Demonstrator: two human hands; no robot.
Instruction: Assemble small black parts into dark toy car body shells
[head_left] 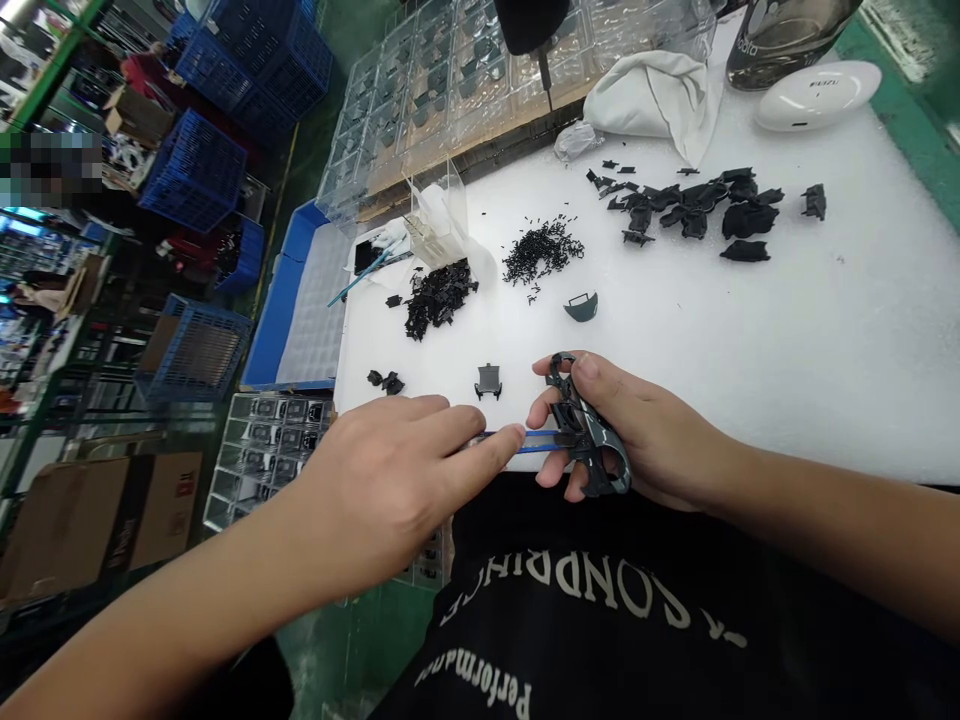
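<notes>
Head view: 2 hands busy. Left hand (pixel 397 470) pinches blue-edged tweezers (pixel 540 449), tips at dark frame's (pixel 596 425) left side; too small to tell if they grip anything. Right hand (pixel 652 425) has the frame, fingers curled round it, at table's (pixel 750 350) near edge. I'd brace the frame firmly, keep tweezers square to it, press lightly. 1 loose clip part (pixel 489 380) lies left, slightly far, of the frame.

A white tabletop (pixel 675 330) is stretching across the centre and right. A black heap (pixel 439 297), tiny black bits (pixel 544 252) and a curved dark-green piece (pixel 582 309) are lying near the centre; dark pieces (pixel 694 222) and a white oval case (pixel 819 95) are resting upper right.
</notes>
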